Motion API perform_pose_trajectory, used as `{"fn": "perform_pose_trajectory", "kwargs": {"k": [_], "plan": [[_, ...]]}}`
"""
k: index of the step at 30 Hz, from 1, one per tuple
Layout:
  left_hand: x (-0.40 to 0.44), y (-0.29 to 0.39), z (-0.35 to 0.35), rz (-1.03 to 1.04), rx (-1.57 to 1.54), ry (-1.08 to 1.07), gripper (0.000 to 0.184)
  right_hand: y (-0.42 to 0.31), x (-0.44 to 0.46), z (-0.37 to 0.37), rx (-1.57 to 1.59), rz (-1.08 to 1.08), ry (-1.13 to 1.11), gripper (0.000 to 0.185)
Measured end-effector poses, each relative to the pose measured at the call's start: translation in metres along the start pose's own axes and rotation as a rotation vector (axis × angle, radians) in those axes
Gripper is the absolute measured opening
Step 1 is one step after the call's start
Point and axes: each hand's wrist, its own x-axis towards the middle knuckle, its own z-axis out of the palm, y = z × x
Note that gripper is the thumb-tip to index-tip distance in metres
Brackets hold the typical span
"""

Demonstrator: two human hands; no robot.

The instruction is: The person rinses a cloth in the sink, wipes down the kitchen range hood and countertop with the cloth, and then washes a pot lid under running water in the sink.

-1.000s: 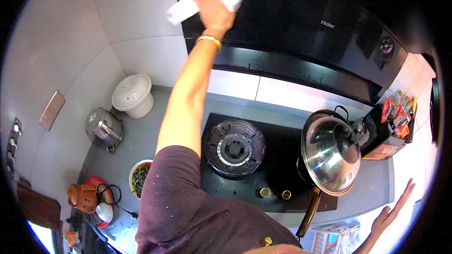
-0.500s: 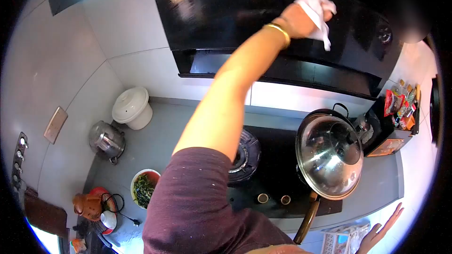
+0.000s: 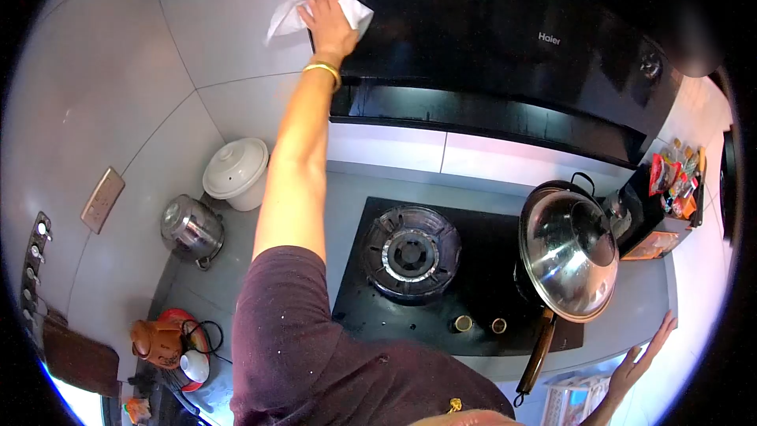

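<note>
My left hand [image 3: 330, 28] reaches up to the left end of a black range hood [image 3: 473, 39]. Its fingers are bent over a white cloth [image 3: 356, 12], which fans out on both sides against the panel and past its edge. A gold bangle circles the wrist. At the lower right, my right hand [image 3: 637, 359] is open, fingers stretched upward beside the counter's rounded edge, with nothing in it. Whether it touches the edge I cannot tell.
Below the hood lies a black gas hob [image 3: 481, 268] with a bare burner [image 3: 410, 256]. A lidded wok [image 3: 572, 252] covers its right side, handle toward me. A white lidded pot [image 3: 236, 170], steel pot [image 3: 193, 229], brown jug [image 3: 158, 343] and seasoning rack [image 3: 658, 221] stand around.
My left hand has swept the cloth leftward across the hood, from its middle to its left end. The burner and the hood's lettering have come into sight. My right hand stays open at the lower right.
</note>
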Motion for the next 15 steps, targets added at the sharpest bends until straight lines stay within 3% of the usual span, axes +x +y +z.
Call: {"fn": "perform_pose_trajectory", "kwargs": {"k": [2,4,6,9,10,12,13,14,15], "plan": [[-0.023,0.032,0.005,0.022,-0.071,0.024,0.094,0.002,-0.007,-0.005,-0.013,0.022,-0.002,0.080],[-0.054,0.077,0.010,0.158,0.051,-0.212,0.083,0.005,-0.012,-0.004,0.023,0.042,0.000,0.083],[-0.095,0.103,0.020,0.354,-0.151,-0.136,0.068,0.007,-0.015,-0.004,0.095,0.058,-0.013,0.082],[-0.109,0.103,0.032,0.356,-0.354,-0.207,0.058,-0.019,-0.009,-0.006,0.140,0.005,-0.057,0.080],[-0.113,0.093,0.038,0.433,-0.249,-0.245,0.059,-0.024,-0.004,-0.004,0.171,-0.035,-0.067,0.080],[-0.125,0.074,0.020,0.478,-0.435,-0.492,0.062,-0.037,0.006,0.002,0.236,-0.110,-0.088,0.079],[-0.132,0.066,0.008,0.496,-0.383,-0.493,0.060,-0.048,0.013,0.008,0.296,-0.174,-0.097,0.076],[-0.139,0.056,0.006,0.553,-0.398,-0.300,0.052,-0.063,0.023,0.013,0.357,-0.238,-0.106,0.072],[-0.147,0.048,0.004,0.374,-0.483,-0.375,0.046,-0.084,0.034,0.017,0.352,-0.269,-0.144,0.068]]}}
